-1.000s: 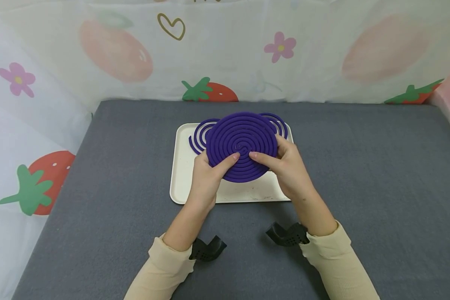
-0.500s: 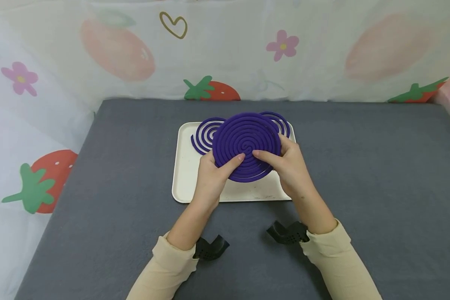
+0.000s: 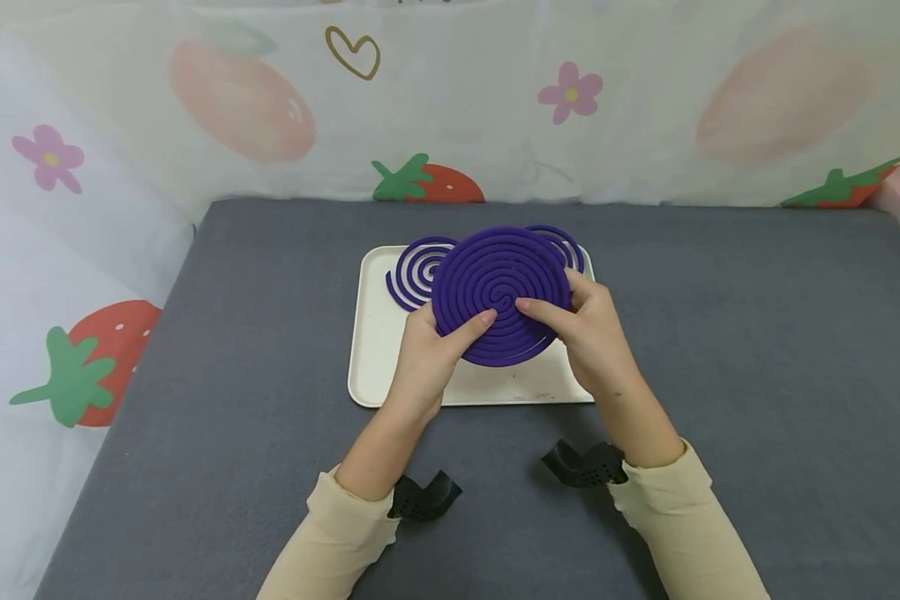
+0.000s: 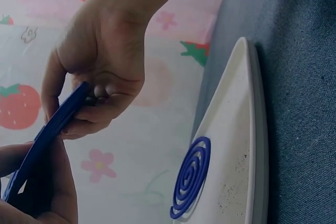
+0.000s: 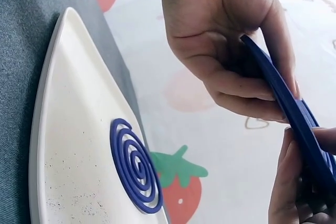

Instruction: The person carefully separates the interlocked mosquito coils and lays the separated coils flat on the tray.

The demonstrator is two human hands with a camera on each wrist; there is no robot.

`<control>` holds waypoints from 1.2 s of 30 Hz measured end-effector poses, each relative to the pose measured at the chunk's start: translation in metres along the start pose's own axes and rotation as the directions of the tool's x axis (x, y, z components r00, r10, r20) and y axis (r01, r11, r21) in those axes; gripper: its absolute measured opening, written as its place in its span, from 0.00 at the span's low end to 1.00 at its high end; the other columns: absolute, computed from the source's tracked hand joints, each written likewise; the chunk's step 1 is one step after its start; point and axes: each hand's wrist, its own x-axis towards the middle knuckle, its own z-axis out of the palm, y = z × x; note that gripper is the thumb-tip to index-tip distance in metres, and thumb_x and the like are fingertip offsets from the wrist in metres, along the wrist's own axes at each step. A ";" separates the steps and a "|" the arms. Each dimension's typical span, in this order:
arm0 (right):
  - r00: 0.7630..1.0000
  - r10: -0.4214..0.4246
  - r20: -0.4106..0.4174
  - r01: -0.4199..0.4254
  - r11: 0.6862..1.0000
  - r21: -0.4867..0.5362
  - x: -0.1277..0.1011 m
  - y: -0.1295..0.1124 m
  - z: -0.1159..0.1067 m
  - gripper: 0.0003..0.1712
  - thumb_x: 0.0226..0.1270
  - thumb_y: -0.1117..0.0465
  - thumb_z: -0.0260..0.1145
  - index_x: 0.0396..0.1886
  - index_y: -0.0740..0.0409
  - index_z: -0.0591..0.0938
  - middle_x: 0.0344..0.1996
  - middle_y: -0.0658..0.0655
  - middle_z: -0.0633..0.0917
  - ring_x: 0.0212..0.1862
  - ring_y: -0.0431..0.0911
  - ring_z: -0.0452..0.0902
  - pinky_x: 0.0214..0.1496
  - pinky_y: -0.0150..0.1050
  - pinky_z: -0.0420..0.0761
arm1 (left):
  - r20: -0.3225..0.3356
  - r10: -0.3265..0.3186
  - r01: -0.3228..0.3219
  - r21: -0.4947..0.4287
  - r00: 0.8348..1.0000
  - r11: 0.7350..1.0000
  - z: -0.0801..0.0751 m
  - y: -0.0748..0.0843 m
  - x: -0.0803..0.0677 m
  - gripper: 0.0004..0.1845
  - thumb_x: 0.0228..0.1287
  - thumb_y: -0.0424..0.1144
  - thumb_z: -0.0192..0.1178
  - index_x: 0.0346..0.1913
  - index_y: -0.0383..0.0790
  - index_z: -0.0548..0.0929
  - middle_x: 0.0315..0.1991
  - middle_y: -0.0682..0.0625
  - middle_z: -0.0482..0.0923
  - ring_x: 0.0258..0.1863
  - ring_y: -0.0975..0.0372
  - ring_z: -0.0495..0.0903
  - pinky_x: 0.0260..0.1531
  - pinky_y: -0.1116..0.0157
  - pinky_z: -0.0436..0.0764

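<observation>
Together, two hands held a purple coil above a tray

Both hands gripped one large purple spiral coil (image 3: 501, 296), raised just above the cream tray (image 3: 375, 367). The left hand (image 3: 427, 360) pinched its lower left edge, thumb on top; the right hand (image 3: 594, 337) pinched its right edge likewise. Two thinner purple spirals lay on the tray behind it: one (image 3: 416, 273) at the back left, another (image 3: 562, 244) at the back right. That tray sat on a grey tabletop (image 3: 720, 333).
</observation>
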 end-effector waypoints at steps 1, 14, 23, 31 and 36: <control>1.000 -0.005 -0.001 0.005 1.000 0.001 0.000 0.000 0.000 0.20 0.58 0.76 0.61 0.52 0.72 0.74 0.40 0.51 0.84 0.44 0.44 0.80 0.47 0.36 0.80 | 0.002 -0.004 0.004 0.003 1.000 1.000 0.000 0.000 0.000 0.18 0.59 0.29 0.63 0.52 0.27 0.77 0.44 0.39 0.81 0.41 0.60 0.81 0.44 0.64 0.79; 1.000 -0.009 -0.020 0.008 1.000 -0.017 0.003 0.000 0.002 0.22 0.56 0.78 0.62 0.52 0.77 0.73 0.39 0.51 0.83 0.43 0.44 0.81 0.45 0.36 0.81 | 0.030 -0.059 0.060 -0.060 0.998 0.996 -0.003 -0.001 0.002 0.16 0.61 0.27 0.60 0.52 0.24 0.76 0.44 0.39 0.81 0.40 0.63 0.81 0.44 0.65 0.80; 1.000 -0.008 0.011 0.008 1.000 -0.011 0.002 0.001 0.001 0.20 0.57 0.77 0.61 0.52 0.75 0.73 0.39 0.51 0.83 0.43 0.44 0.80 0.45 0.35 0.81 | 0.033 -0.064 0.066 -0.062 0.997 0.996 -0.002 -0.001 0.001 0.17 0.61 0.27 0.60 0.52 0.24 0.76 0.44 0.39 0.81 0.39 0.63 0.81 0.43 0.65 0.80; 0.999 -0.004 -0.037 0.004 1.000 0.005 0.003 0.003 0.002 0.17 0.59 0.75 0.62 0.49 0.75 0.75 0.37 0.50 0.84 0.42 0.44 0.81 0.46 0.36 0.81 | 0.061 -0.015 0.014 0.026 0.998 1.000 -0.003 -0.003 0.001 0.17 0.60 0.28 0.61 0.51 0.25 0.77 0.45 0.38 0.81 0.41 0.60 0.81 0.42 0.64 0.80; 0.999 -0.021 -0.038 0.021 1.000 -0.015 0.003 0.003 0.002 0.19 0.58 0.76 0.63 0.50 0.78 0.74 0.38 0.51 0.84 0.42 0.44 0.82 0.46 0.36 0.81 | 0.065 -0.020 0.017 0.036 0.998 0.999 -0.004 -0.002 0.002 0.18 0.59 0.28 0.62 0.52 0.25 0.77 0.46 0.37 0.81 0.43 0.58 0.81 0.45 0.63 0.80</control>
